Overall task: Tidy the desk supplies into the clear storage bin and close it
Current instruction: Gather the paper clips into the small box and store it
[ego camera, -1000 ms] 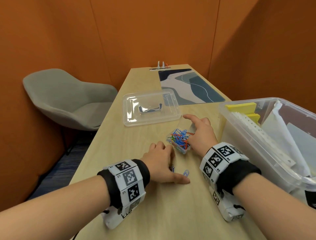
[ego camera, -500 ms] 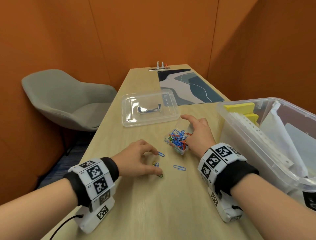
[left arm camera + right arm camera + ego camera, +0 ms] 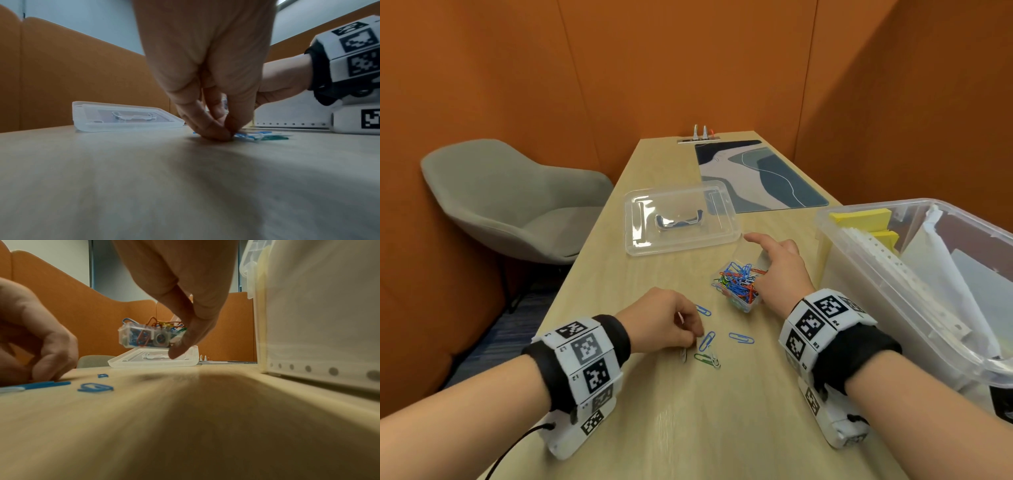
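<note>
Loose coloured paper clips remained on desk; left hand pinched one, right hand gripped small clear clip box; clear storage bin was lidless.

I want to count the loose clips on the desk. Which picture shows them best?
The head view: it looks down on the loose clips, each one apart. The left wrist view hides most behind the left hand. The right wrist view shows only a few, edge-on and blurry.
</note>
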Motion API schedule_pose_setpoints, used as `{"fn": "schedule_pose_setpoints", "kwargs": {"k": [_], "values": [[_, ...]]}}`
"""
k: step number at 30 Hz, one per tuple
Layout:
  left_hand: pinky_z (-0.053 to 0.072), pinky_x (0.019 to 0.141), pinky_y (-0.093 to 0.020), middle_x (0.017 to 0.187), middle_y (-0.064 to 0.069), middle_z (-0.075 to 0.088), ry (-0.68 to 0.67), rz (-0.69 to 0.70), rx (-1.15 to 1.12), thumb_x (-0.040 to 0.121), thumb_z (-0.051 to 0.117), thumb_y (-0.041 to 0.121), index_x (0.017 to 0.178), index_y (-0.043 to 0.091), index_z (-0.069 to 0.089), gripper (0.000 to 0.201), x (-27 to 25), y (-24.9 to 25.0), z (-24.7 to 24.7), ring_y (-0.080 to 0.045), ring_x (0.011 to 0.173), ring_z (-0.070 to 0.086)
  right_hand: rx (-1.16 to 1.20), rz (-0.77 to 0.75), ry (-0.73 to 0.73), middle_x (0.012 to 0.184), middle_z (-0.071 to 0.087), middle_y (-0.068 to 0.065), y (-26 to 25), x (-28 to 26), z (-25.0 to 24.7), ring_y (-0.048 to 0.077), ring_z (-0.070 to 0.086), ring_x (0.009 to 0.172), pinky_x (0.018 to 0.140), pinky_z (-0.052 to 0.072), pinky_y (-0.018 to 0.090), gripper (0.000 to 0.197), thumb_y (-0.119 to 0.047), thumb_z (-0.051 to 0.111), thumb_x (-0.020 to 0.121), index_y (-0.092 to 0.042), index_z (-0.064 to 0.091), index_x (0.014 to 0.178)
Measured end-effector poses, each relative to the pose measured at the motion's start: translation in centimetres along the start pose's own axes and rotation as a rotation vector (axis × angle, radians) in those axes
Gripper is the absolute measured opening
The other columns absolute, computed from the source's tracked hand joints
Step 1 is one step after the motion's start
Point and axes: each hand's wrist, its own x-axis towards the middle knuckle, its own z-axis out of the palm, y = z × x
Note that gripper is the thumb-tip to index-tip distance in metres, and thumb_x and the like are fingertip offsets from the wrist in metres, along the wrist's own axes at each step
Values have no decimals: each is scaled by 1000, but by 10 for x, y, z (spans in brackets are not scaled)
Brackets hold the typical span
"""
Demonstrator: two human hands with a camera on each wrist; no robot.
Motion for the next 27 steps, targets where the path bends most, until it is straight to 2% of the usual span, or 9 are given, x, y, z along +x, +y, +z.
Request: {"fn": "schedule_pose_setpoints", "kwargs": {"k": [4,8,11,15,17,19,22,25,27], "values": [[43,55,-6,79,2,69,10,-92,-38,68,69,5,71,17,68,12,6,3,0,4,49,52,-9,-1,-7,120,39,7,0,-1,0,14,42,89,79,43,24,71,14,43,81,-33,45,134],[41,51,-3,58,12,62,29,-148,-70,69,67,2,71,15,70,14,13,6,-12,5,45,52,-14,-12,-17,117,38,6,0,-1,0,14,43,89,80,44,24,72,15,43,81,-33,45,134],[49,53,-9,44,11,59,171,-148,-385,73,64,-10,66,9,64,21,26,23,-33,4,40,53,-15,-23,-36,114,38,5,0,0,1,14,41,91,80,39,21,71,14,44,81,-33,45,134],[55,63,-13,77,0,63,263,-34,-513,86,61,5,87,9,68,8,43,56,-43,-7,65,60,-10,-30,-41,107,34,1,0,-1,1,12,40,92,80,38,20,69,10,48,82,-35,45,134],[52,54,-10,87,0,64,270,-5,-444,90,58,16,99,11,69,15,46,57,-38,-6,70,59,8,-30,-22,111,36,4,0,-1,0,12,41,92,80,41,22,69,10,48,82,-34,46,134],[50,50,-12,88,-1,66,301,-11,-385,89,59,21,99,13,70,17,40,47,-33,-6,68,58,19,-30,-4,119,38,8,0,-2,-1,13,42,92,84,46,25,69,11,47,81,-32,46,135],[49,65,-20,91,3,65,246,-85,-274,79,71,32,99,17,69,25,23,19,-26,-7,73,56,17,-31,-1,122,38,8,0,-1,-1,14,44,89,83,48,27,71,14,44,81,-32,45,134],[41,99,-25,124,7,50,-74,-126,13,63,80,48,130,27,50,76,9,0,-15,-11,110,49,7,-31,-8,123,38,7,0,0,0,14,44,87,78,44,23,71,15,43,81,-33,45,134],[32,110,-27,133,7,41,-167,-62,150,57,81,52,137,28,41,92,7,1,-7,-12,123,37,15,-23,-1,123,38,7,-1,0,0,14,44,87,79,46,24,71,15,44,82,-33,45,134]]}}
